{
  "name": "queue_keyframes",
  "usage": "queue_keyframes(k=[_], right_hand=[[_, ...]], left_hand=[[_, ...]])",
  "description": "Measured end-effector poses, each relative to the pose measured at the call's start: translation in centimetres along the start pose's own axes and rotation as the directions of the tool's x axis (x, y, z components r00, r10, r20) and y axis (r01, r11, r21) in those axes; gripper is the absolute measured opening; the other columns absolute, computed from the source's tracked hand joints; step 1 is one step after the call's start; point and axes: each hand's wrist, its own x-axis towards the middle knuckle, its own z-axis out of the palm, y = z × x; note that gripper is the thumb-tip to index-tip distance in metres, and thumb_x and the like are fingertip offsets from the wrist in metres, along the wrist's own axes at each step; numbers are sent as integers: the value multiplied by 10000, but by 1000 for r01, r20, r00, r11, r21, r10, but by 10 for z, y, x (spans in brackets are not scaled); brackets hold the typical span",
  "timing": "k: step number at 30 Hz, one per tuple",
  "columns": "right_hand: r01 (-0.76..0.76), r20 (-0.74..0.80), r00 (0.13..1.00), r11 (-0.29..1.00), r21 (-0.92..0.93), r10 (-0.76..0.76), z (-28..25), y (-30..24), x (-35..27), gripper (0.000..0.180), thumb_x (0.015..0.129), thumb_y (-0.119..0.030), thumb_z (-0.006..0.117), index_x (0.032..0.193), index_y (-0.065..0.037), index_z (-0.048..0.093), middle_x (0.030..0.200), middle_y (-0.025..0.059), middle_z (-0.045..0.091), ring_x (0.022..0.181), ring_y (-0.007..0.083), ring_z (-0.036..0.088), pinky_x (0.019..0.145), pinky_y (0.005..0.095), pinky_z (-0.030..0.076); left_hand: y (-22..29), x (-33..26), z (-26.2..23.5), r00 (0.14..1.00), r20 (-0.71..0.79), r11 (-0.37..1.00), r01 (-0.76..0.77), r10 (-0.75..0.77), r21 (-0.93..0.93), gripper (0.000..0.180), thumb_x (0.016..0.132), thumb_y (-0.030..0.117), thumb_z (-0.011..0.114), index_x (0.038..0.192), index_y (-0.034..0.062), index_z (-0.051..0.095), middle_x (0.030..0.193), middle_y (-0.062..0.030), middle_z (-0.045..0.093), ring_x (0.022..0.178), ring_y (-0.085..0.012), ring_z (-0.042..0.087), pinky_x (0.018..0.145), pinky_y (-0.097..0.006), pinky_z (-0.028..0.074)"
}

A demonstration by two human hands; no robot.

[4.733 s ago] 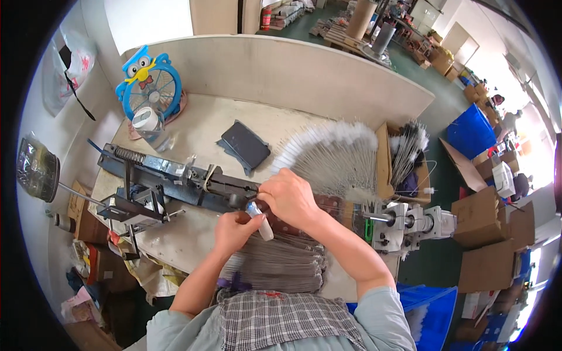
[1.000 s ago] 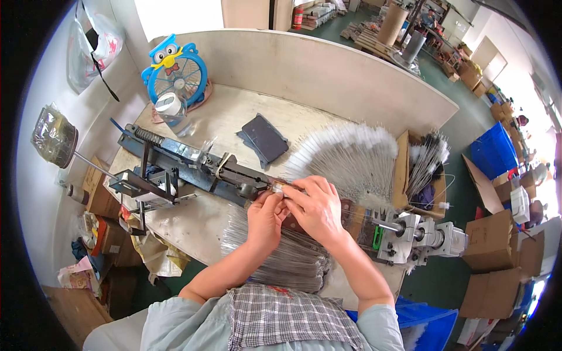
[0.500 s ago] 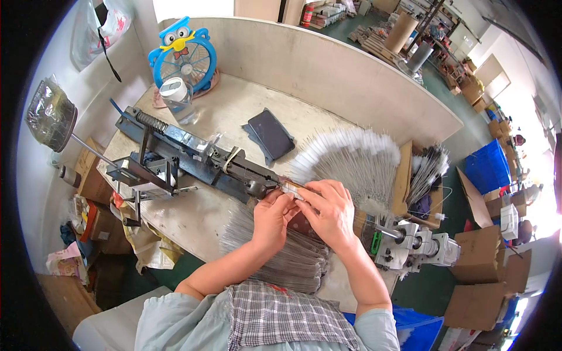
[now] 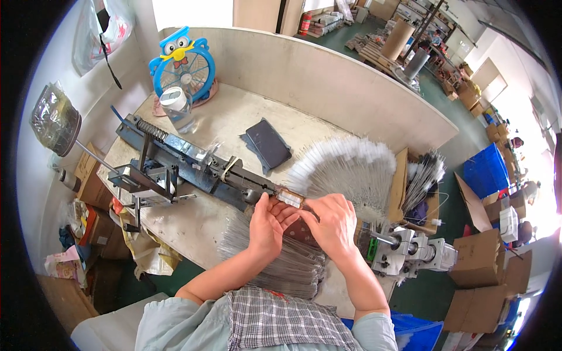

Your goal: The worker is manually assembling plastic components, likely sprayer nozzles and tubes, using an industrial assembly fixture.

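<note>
A long dark metal bench jig [image 4: 193, 153] slants across the table. At its near right end is a small tray-like holder [image 4: 289, 199] with a silvery piece in it. My left hand [image 4: 268, 229] is just below this holder, palm turned up, fingers apart and slightly bent, with nothing visible in it. My right hand [image 4: 333, 225] is at the holder's right end, thumb and fingers closed together; what they pinch is too small to make out. Beneath my hands lies a bundle of thin metal wires [image 4: 287, 260]. Beyond them, more wires with white tips [image 4: 351, 161] spread in a fan.
A dark phone [image 4: 266, 144] lies behind the jig. A blue fan [image 4: 184, 67] and a lidded clear jar [image 4: 177, 108] stand at the back left. To the right are a carton of wires [image 4: 404, 187] and a metal machine [image 4: 413, 248]. A low partition [image 4: 328, 76] edges the table.
My left hand has loosened from the holder and moved slightly down, its fingers parting. My right hand has shifted a little right and down, uncovering the silvery piece.
</note>
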Motion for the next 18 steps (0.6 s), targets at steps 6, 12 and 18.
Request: queue_keyframes(k=[6, 12, 18], right_hand=[[19, 41, 999, 999, -38, -17, -5, 1, -11, 130, 706, -113, 692, 831, -80, 672, 779, 31, 632, 818, 220, 570, 736, 351, 433], [7, -21, 1000, 996, 93, -5, -21, -1, -9, 142, 721, -117, 691, 854, -71, 671, 798, 38, 644, 834, 235, 581, 734, 356, 458], [-154, 340, 936, 974, 167, 89, -36, 15, -65, 144, 789, -202, 652, 881, -95, 678, 796, 58, 643, 745, 247, 625, 646, 351, 503]], left_hand=[[1, -6, -2, 999, 11, 990, 38, -39, 133, 616, 970, 526, 263, 1197, -8, 472, 1079, -114, 582, 986, -190, 568, 874, -331, 453], [3, -12, -3, 998, 42, 952, 26, -41, 306, 643, 962, 529, 295, 1312, -3, 388, 1269, -134, 504, 1103, -234, 536, 927, -360, 424], [34, -29, -39, 996, 28, 851, 54, -81, 522, 440, 920, 266, 541, 1265, 2, 469, 1166, -172, 590, 1032, -272, 605, 858, -375, 492]])
